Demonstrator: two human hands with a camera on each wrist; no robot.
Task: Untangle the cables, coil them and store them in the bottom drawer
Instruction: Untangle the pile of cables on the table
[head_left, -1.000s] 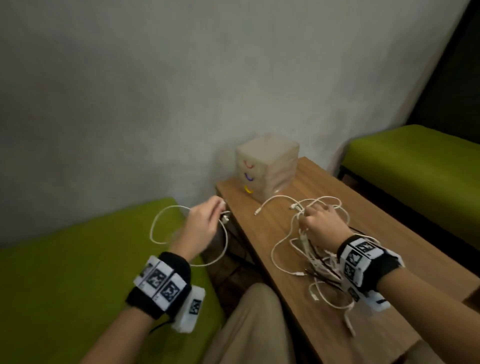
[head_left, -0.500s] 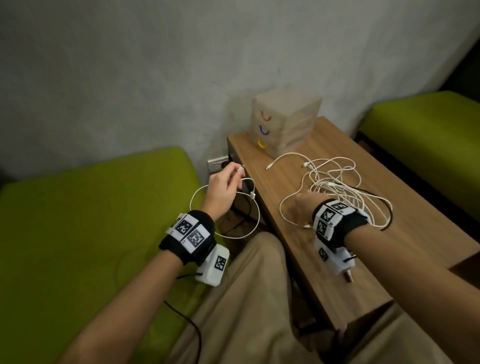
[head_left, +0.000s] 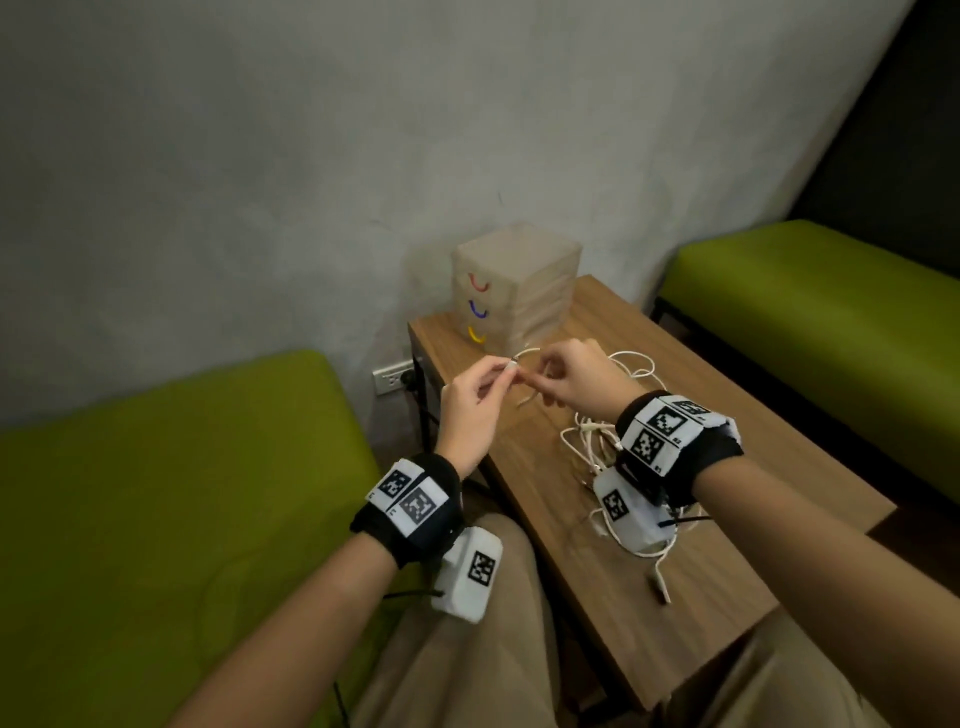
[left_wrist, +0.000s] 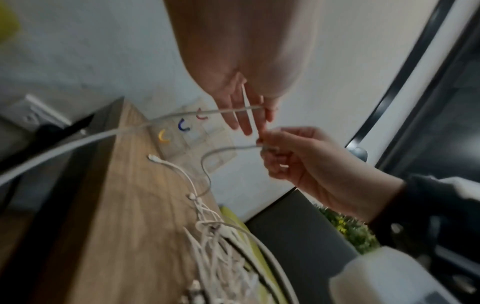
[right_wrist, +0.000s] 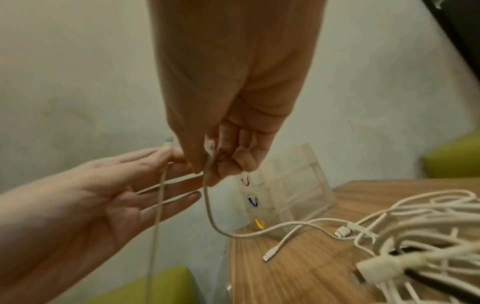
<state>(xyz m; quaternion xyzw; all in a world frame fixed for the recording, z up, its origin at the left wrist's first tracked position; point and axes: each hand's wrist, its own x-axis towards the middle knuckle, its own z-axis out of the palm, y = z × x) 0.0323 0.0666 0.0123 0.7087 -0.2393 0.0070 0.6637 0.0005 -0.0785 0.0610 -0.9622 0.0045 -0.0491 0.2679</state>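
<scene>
A translucent drawer unit (head_left: 514, 291) stands at the table's far left corner, with a red, a blue and a yellow handle (head_left: 475, 335) on the bottom drawer. All its drawers are closed. My left hand (head_left: 506, 371) and right hand (head_left: 535, 379) meet in the air in front of it. Each pinches part of one thin white cable (head_left: 524, 356). In the right wrist view my left hand (right_wrist: 171, 156) pinches a plug end while cable loops lie across its straight fingers. My right hand (right_wrist: 213, 162) curls round the cable. The tangle of white cables (head_left: 592, 441) lies on the wooden table (head_left: 727, 447).
Green cushioned benches sit to the left (head_left: 182, 467) and beyond the table to the right (head_left: 831, 322). A wall socket (head_left: 392, 379) with a black plug is beside the table's left edge. A loose plug end (head_left: 660, 592) lies near the front. My knees (head_left: 493, 649) are below.
My left hand has moved right, from beside the table to above it. My right hand has left the tangle and risen to meet it at the cable.
</scene>
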